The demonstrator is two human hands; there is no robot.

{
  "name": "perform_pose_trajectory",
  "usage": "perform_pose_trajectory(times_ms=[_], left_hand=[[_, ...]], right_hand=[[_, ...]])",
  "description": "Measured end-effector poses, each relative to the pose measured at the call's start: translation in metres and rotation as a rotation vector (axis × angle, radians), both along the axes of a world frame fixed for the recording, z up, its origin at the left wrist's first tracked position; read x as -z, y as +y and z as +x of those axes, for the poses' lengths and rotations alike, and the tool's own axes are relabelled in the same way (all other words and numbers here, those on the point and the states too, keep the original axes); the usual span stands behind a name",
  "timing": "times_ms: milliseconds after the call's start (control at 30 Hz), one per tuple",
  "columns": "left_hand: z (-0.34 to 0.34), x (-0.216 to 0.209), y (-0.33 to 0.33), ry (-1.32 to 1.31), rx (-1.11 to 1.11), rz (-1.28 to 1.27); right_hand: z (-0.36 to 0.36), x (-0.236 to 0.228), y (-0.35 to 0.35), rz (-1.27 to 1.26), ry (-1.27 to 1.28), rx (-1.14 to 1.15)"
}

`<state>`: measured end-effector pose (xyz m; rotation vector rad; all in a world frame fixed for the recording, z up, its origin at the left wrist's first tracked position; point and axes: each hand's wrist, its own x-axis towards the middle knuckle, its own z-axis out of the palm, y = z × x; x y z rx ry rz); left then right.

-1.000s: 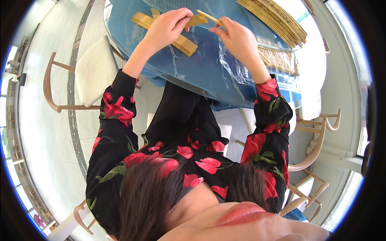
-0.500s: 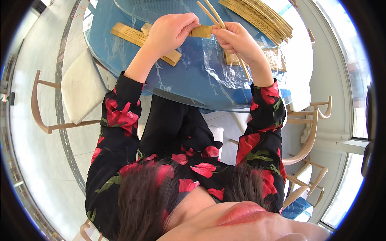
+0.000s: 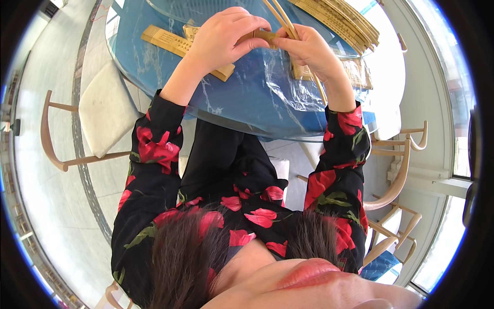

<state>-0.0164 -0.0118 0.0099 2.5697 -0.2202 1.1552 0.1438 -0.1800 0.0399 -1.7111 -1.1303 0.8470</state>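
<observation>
Over the table's near part, my left hand (image 3: 229, 38) pinches a small gold paper strip (image 3: 265, 36) between thumb and fingers. My right hand (image 3: 313, 50) is closed around a pair of pale wooden chopsticks (image 3: 282, 16), and its thumb and fingers also grip the strip's other end. The chopsticks slant through that hand, their lower ends sticking out below the palm. Part of the strip is hidden behind my left fingers. Beneath my left wrist lie long gold printed paper sleeves (image 3: 163, 41). Crinkled clear plastic film (image 3: 290, 87) spreads below my right hand.
A blue marbled table (image 3: 242, 103) has a raised glass turntable at its far side. At the far right lies a fanned stack of gold sleeves (image 3: 342, 23). More gold packets (image 3: 357, 72) sit under plastic by my right wrist. Wooden chairs (image 3: 105, 108) stand around.
My left hand has moved right and slightly up, closer to my right hand. The gold strip now looks bent and shorter between them. My right hand and the chopsticks have shifted slightly right.
</observation>
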Motion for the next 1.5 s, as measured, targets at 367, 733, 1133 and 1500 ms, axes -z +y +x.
perform_pose_trajectory(times_ms=[367,733,1133,1500], left_hand=[[0.006,0.002,-0.005,-0.029,-0.091,0.269],[0.003,-0.002,-0.013,-0.067,-0.175,0.297],[0.005,0.005,-0.009,0.011,-0.133,0.270],[0.001,0.002,0.000,0.007,-0.209,0.209]], right_hand=[[0.000,0.007,0.002,0.085,-0.014,0.033],[0.008,0.020,0.007,0.110,-0.206,0.107],[0.021,0.046,0.015,0.156,-0.275,0.055],[0.018,0.008,-0.007,0.258,-0.784,0.150]])
